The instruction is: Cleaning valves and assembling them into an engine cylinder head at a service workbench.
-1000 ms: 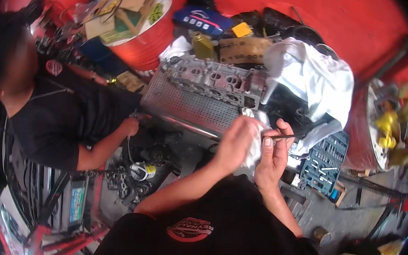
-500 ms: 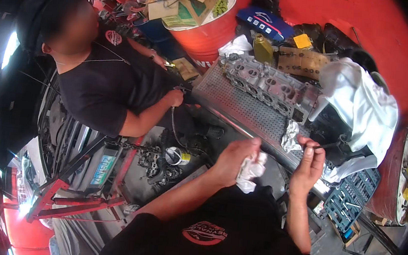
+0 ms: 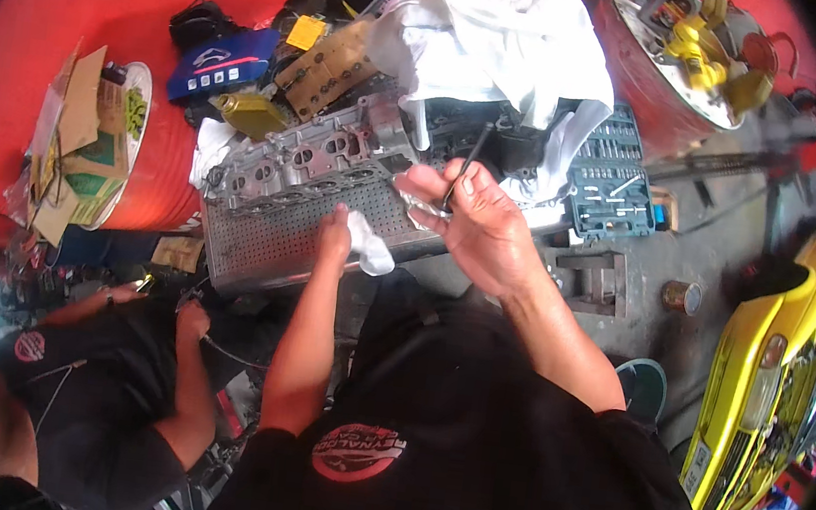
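The left hand (image 3: 333, 240) grips a white rag (image 3: 371, 247); the right hand (image 3: 488, 226) pinches a rod (image 3: 481, 143) (slim and dark); a metal cylinder head (image 3: 290, 157) lies beyond both.

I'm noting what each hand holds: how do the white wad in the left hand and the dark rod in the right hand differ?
The white wad is crumpled and soft-looking; the dark rod is straight and slim. The wad bulges out beside the left hand; the rod slants up past the right hand. Both are held, each in one bare hand.
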### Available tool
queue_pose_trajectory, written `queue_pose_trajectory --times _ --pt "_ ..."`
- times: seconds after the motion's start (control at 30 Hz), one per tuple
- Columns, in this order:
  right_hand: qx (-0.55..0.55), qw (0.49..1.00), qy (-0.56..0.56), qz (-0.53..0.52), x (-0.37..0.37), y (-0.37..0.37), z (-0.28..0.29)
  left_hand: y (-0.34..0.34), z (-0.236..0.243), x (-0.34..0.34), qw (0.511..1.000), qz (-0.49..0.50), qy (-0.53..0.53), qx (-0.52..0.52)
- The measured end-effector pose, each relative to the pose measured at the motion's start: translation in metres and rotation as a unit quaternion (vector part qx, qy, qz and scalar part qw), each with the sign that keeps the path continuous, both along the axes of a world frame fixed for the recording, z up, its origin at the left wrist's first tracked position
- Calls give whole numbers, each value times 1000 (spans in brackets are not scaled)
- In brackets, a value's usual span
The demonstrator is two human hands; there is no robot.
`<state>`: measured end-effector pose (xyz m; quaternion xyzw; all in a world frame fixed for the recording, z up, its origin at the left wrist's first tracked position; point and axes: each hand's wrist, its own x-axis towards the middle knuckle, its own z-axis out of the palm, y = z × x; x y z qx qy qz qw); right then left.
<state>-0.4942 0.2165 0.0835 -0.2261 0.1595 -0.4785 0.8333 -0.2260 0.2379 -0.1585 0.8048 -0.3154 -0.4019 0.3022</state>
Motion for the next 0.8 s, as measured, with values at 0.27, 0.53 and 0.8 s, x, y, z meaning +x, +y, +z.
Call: queue_pose_trajectory --times 0.27,0.53,0.8 --pt "-8 986 83 -146 3 -1 -19 5 223 -105 871 -162 340 -315" --pt "-75 962 150 -214 12 13 -2 1 246 -108 830 -184 374 -371" --pt "-75 963 169 -198 -7 30 -3 17 246 -121 835 -181 346 -389"
